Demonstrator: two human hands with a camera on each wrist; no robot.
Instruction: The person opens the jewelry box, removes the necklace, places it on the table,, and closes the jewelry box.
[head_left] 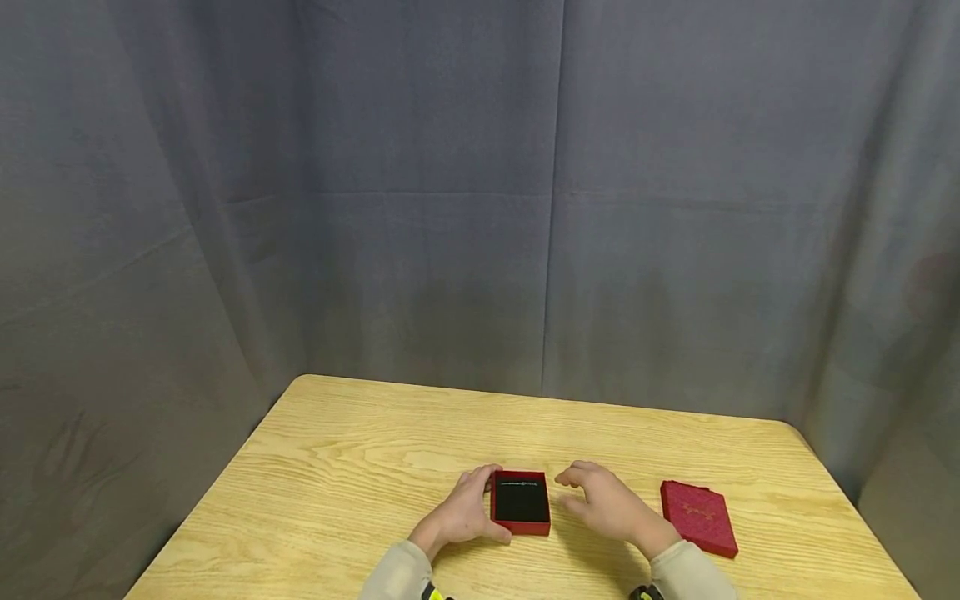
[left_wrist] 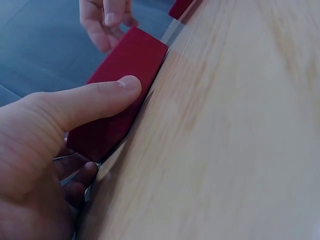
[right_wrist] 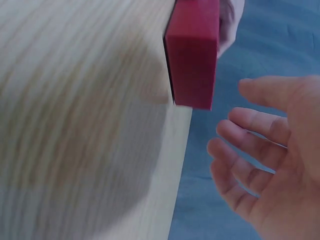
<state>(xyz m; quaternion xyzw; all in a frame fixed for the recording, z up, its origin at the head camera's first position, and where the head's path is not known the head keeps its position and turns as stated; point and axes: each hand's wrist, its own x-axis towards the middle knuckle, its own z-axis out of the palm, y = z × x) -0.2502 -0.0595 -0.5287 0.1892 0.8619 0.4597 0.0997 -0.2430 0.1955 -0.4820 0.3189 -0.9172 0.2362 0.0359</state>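
A small red jewelry box (head_left: 525, 528) lies on the table with its inside showing. It holds a black pad (head_left: 522, 505), and a thin silvery chain (head_left: 519, 483), perhaps a bracelet, runs along the pad's far edge. My left hand (head_left: 461, 510) grips the box from the left, the thumb (left_wrist: 107, 100) pressed along its near red wall (left_wrist: 135, 57) and the fingers bent around the left side. On the other side, my right hand (head_left: 606, 505) hovers with loosely bent fingers (right_wrist: 250, 145), apart from the box and holding nothing.
A dark red lid (head_left: 700, 518) with gold script lies on the wooden table (head_left: 360, 450), to the right of my right hand. Grey curtains (head_left: 435, 250) hang behind the table and along both sides.
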